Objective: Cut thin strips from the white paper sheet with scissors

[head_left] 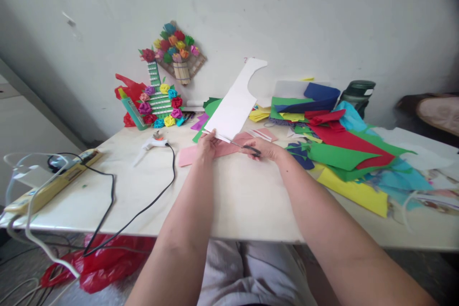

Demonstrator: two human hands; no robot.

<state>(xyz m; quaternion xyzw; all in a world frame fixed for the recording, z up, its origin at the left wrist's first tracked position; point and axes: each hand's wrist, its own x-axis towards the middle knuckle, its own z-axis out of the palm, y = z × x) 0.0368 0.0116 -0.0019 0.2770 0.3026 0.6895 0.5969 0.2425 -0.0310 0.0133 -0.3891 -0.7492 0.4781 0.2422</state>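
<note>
A white sheet of card or foam (231,107) with a curved cut-out on its right side slants up in front of me. My left hand (207,145) grips its lower left edge, fingers closed. In my right hand (263,147) is a pair of scissors (254,151) with dark handles; the blades reach along the sheet's bottom edge, where a narrow strip lies partly apart from it. Pink paper (190,155) lies on the table beneath both hands, with thin white strips (260,135) on its right part.
A white glue gun (150,146) lies left, its black cord running to a power strip (53,181). Behind stand a green glue bottle (132,111) and a flower-decorated craft piece (161,100). Coloured paper sheets (347,155) pile up right, near a dark bottle (356,95).
</note>
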